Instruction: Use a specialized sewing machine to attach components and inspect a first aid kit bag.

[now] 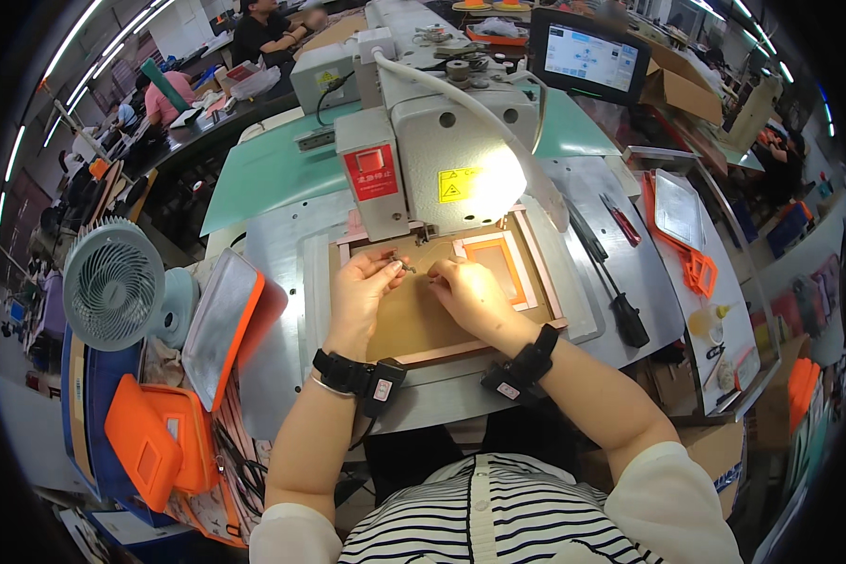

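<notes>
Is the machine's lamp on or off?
On: the lamp glares white beside the yellow label, and the right hand is brightly lit.

From your head, the wide fisheye camera looked down and forward, close above your dark-and-white striped fabric top [414, 517]; it caught your bare left hand [368, 282] and bare right hand [470, 293] near mid-frame and reached past the pale-grey metal sewing machine [423, 132].

The left hand [359, 287] pinches a small metal part [405, 266] over the frame [542, 273], in front of the machine [421, 150]. The right hand [475, 296], fingers bent, is near it; from where I stand, its grip cannot be confirmed. A screwdriver [630, 320] lies to the frame's right; a fan [115, 285] stands at left.
</notes>
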`<control>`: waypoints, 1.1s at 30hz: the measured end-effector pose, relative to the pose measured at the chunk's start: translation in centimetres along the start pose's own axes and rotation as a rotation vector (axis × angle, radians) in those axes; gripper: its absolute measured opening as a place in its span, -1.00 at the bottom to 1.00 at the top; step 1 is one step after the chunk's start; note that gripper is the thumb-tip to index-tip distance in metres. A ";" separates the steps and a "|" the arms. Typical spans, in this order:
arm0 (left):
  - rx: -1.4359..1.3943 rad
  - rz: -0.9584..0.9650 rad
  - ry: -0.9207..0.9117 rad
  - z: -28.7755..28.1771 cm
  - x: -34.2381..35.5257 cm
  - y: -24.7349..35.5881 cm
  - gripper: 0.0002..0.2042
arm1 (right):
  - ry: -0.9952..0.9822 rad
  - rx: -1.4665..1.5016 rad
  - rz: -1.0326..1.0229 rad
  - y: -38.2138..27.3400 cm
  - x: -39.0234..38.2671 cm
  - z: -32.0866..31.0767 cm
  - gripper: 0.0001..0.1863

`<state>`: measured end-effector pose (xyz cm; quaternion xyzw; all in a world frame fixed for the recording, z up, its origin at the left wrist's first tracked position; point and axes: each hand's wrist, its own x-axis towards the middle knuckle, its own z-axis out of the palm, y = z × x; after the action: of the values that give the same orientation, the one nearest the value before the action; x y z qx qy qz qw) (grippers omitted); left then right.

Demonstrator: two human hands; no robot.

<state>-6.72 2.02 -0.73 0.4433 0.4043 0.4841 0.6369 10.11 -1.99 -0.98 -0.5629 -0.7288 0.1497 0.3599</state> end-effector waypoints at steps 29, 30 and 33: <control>0.022 -0.170 0.013 6.4 3.3 -2.4 -0.83 | -0.085 0.738 0.282 3.0 -3.0 -3.8 -0.94; 0.030 -0.174 0.007 6.4 3.4 -2.5 -0.83 | -0.077 0.743 0.287 2.9 -3.0 -3.8 -0.94; -0.014 -0.125 0.008 6.5 3.5 -2.7 -0.81 | -0.123 0.671 0.287 2.6 -3.0 -4.2 -0.93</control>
<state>0.82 3.91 -1.77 0.4107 0.4305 0.4479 0.6674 15.24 -4.77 -0.74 -0.5001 -0.5731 0.4627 0.4555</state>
